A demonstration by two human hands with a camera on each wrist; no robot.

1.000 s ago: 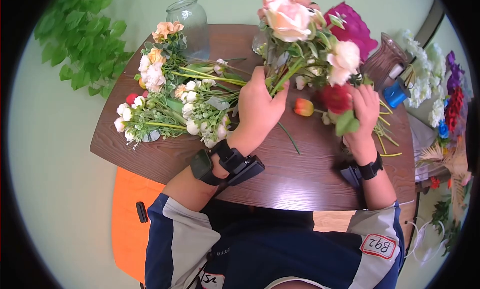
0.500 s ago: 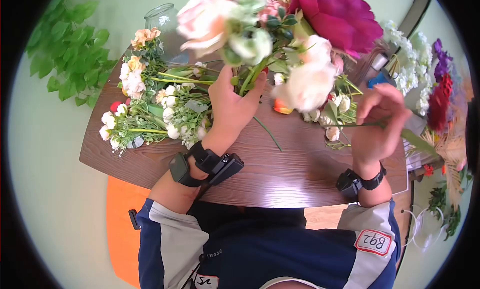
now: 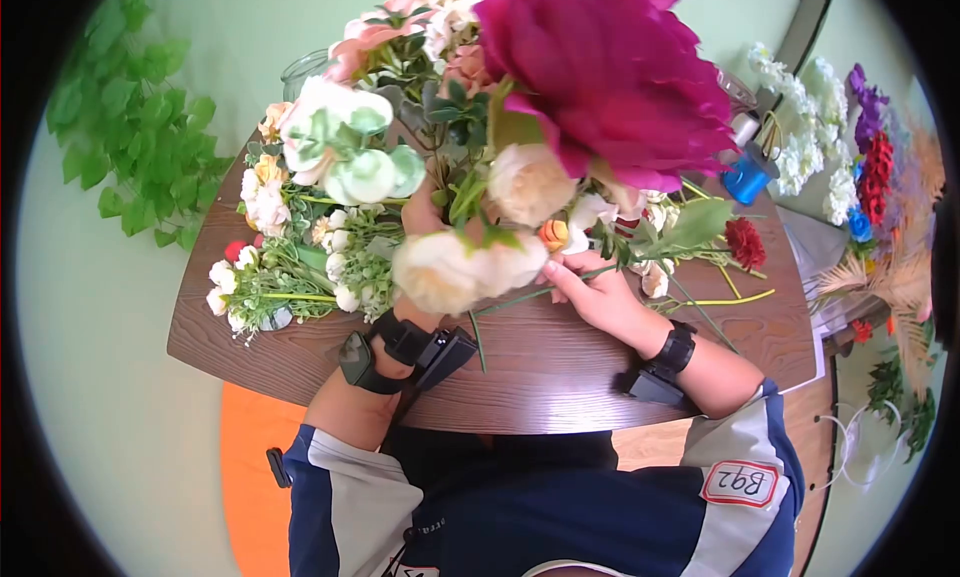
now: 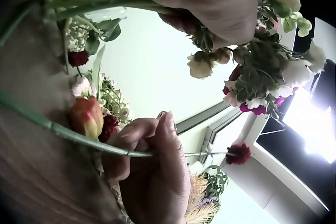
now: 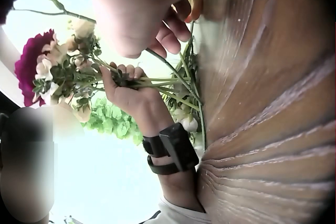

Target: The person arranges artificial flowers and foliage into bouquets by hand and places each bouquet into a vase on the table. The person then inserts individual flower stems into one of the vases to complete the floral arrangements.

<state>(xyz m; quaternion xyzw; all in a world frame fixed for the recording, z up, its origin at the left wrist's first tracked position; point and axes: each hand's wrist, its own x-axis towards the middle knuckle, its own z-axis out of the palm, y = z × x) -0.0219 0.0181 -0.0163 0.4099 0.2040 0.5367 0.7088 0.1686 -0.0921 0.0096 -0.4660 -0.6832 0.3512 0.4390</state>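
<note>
My left hand (image 5: 134,95) grips a bouquet by its bundled stems. In the head view its blooms cover most of that hand: a large magenta peony (image 3: 610,77), cream roses (image 3: 465,272), pink flowers and green leaves. Just right of the bouquet, my right hand (image 3: 608,305) pinches a long green stem (image 4: 79,137) between thumb and fingers. A small dark red flower (image 3: 745,242) tops this stem, pointing to the right, while the cut end reaches left below the cream roses. In the right wrist view, the stem passes close by the bouquet's stems.
White and peach flowers (image 3: 265,202) lie along the table's left side, with a glass jar (image 3: 303,72) behind them. A blue spool (image 3: 747,177) stands at the right, near loose green stems (image 3: 730,299). An orange-red tulip (image 4: 88,116) lies on the table.
My right hand took up the red flower, swung it out to the right, then brought its stem left beside the bouquet. The bouquet came nearer the camera and turned, its cream roses now lower.
</note>
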